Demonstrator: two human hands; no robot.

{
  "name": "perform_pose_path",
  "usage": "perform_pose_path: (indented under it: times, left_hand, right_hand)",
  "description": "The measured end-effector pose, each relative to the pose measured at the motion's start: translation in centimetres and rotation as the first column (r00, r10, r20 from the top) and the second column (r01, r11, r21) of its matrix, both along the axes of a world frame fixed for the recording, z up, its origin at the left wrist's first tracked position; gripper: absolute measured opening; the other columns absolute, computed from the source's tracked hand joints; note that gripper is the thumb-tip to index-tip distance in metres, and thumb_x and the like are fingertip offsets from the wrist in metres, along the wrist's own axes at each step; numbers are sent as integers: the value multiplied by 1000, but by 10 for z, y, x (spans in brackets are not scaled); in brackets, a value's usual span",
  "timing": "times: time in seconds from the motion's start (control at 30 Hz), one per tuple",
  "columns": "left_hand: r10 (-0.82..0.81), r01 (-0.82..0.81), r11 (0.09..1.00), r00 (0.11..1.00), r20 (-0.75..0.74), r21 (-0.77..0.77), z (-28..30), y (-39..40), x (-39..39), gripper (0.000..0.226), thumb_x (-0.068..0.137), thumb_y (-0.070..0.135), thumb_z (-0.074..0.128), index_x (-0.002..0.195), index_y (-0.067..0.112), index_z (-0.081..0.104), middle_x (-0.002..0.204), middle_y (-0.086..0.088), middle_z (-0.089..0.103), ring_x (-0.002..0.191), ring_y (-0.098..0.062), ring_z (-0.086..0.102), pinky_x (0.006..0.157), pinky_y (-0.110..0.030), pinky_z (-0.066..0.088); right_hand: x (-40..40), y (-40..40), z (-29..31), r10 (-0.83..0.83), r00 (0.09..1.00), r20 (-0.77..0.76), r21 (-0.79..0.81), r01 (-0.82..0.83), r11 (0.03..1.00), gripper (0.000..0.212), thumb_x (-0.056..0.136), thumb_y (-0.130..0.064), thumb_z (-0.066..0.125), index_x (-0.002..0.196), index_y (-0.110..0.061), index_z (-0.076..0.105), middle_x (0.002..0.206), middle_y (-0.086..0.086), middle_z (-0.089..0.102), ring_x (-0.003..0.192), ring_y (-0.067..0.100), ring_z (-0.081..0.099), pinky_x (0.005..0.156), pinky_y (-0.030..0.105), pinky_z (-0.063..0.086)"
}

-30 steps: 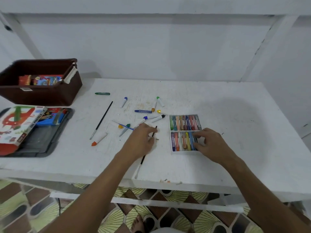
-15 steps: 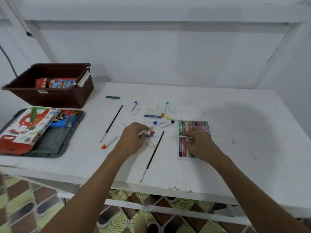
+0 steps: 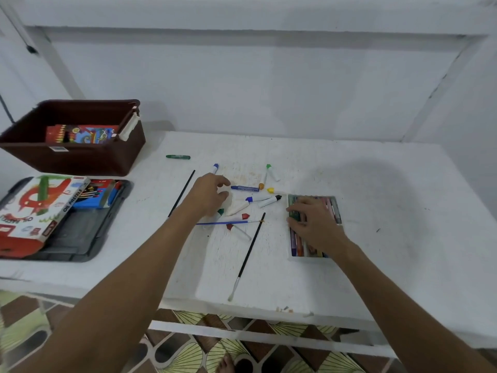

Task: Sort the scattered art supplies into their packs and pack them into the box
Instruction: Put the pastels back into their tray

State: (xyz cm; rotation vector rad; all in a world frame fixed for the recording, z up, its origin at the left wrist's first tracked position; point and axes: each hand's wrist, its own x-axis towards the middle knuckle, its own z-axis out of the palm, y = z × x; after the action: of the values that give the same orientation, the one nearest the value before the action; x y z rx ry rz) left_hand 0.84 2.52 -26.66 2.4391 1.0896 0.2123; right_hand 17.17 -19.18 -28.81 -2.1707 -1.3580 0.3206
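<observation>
Left hand, fingers loosely curled and holding nothing, hovers over the markers; right hand presses flat on the pastel tray — a careless sweep could roll markers off the counter.

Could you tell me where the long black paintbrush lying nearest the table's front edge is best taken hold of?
Probably mid-handle on the black paintbrush, pinched from above across its width. It lies flat and thin on the table, bristles toward the front edge, and its lower half is free of the markers. Its top end sits close to the blue brush.
</observation>
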Motion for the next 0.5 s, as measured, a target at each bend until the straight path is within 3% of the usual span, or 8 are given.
perform_pose_path:
  times: [0.1, 0.2, 0.37, 0.5]
  left_hand:
    - [-57, 57, 998, 998, -21, -5, 3, 9, 11, 35, 91, 20, 63, 125, 18, 60, 121, -5, 59, 102, -18, 57, 81, -19, 38]
    - [-127, 126, 992, 990, -64, -20, 1, 10, 21, 36, 90, 21, 64, 126, 20, 60, 124, -5, 59, 103, -19, 57, 82, -20, 39]
    - [-159, 162, 987, 982, -100, 19, -9, -1, 33, 32, 93, 18, 57, 124, 18, 63, 118, -4, 63, 90, -17, 59, 76, -21, 41]
    - [-125, 134, 988, 986, -111, 74, -14, -11, 33, 28, 93, 21, 57, 116, 11, 67, 107, -8, 62, 79, -18, 57, 68, -24, 44]
  right_hand:
    - [7, -18, -2, -100, 992, 74, 66, 95, 993, 24, 84, -21, 69, 107, -12, 70, 115, 4, 60, 110, 21, 48, 98, 39, 37]
    - [22, -38, -5, -203, 972, 115, 39, 200, 979, 29, 88, -25, 64, 115, -15, 67, 126, 3, 56, 119, 24, 43, 99, 43, 33]
    - [41, -69, -14, -246, 965, 90, 56, 242, 969, 28, 96, -13, 51, 119, -3, 62, 124, 14, 58, 115, 31, 51, 95, 28, 33]
    - [56, -96, -25, -235, 956, 178, -38, 245, 969, 32, 96, -15, 48, 123, -4, 60, 132, 15, 56, 122, 35, 50, 102, 42, 37]
